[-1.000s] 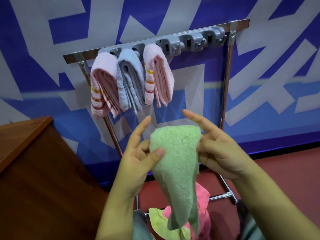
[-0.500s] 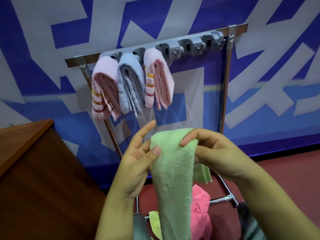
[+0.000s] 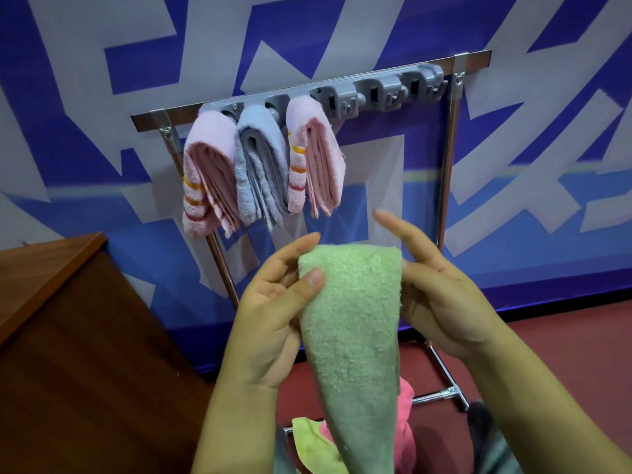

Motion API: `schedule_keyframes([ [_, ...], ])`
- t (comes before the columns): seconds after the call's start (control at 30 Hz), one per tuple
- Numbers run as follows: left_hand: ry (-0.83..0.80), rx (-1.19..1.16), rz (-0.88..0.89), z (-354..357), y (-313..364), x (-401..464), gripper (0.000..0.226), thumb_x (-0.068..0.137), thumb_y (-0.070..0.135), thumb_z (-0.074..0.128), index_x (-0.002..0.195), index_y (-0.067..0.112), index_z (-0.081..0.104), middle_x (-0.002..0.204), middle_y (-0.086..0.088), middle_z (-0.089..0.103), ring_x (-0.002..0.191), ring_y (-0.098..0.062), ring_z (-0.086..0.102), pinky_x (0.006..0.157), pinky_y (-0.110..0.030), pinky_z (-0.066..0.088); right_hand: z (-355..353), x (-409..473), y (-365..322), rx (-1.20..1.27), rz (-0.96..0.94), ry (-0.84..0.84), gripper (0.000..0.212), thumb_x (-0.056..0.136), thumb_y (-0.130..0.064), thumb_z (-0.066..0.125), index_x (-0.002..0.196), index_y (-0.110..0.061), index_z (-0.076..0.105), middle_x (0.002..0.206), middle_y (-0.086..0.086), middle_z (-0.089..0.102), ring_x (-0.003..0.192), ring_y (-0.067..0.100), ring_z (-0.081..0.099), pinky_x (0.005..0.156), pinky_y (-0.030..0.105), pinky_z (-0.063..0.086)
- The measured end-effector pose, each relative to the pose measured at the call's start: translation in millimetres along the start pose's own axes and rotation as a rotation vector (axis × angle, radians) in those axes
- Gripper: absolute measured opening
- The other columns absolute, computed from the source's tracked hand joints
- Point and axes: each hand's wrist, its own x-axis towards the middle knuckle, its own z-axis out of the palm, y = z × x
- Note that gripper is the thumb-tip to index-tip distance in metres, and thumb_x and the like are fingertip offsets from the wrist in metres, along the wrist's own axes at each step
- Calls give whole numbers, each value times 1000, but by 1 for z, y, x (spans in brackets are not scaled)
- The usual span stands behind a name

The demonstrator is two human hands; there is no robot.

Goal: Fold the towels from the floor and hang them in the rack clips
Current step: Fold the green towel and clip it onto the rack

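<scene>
While the left hand (image 3: 273, 323) pinches the folded green towel (image 3: 352, 336) by thumb and fingers, the right hand (image 3: 441, 302) grips its other edge, forefinger raised. Behind, the rack (image 3: 448, 165) holds three towels (image 3: 260, 165) in clips; more towels (image 3: 405, 415) lie on the floor.

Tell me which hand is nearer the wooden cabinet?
Left. The left hand holds the green towel just right of the wooden cabinet; the right hand is beyond the towel.

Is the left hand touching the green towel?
Touching. In the head view, the left hand pinches the green towel, its thumb pressed on the front near the folded top.
</scene>
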Motion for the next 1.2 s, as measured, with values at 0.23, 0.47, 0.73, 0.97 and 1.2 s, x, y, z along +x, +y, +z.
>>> schedule_keyframes([
  [0.23,-28,-8,-56,12,9,7,34,68,-1,66,95,18,75,88,-4,72,84,-15,70,70,-25,56,5,-3,1,-105,-207,117,78,80,-2,59,131,-54,29,69,-3,67,47,3,47,49,17,43],
  [0.47,1,1,-59,13,12,7,34,68,1,62,95,17,73,84,-3,72,79,-14,70,68,-25,56,1,1,-8,-132,-220,192,77,77,17,58,124,-43,47,68,6,66,53,10,55,52,19,45],
  [0.73,-54,-18,-35,15,8,9,36,72,0,58,101,18,69,89,-5,72,84,-16,69,76,-30,56,-2,1,-12,-154,-223,154,77,75,19,55,126,-38,47,61,-3,57,47,6,47,48,15,41],
  [0.97,-68,-6,-33,22,10,12,48,69,-4,60,111,20,63,107,-9,66,95,-18,66,75,-29,57,1,-4,-19,-71,-205,185,66,78,2,54,132,-32,40,57,-8,60,39,0,48,40,12,41],
  [1.2,-66,-52,-52,33,12,18,66,67,-1,69,128,18,54,105,-9,70,94,-19,68,75,-30,57,-12,-14,4,-37,-132,101,75,78,-25,70,132,-60,30,71,8,50,59,17,40,61,23,40],
])
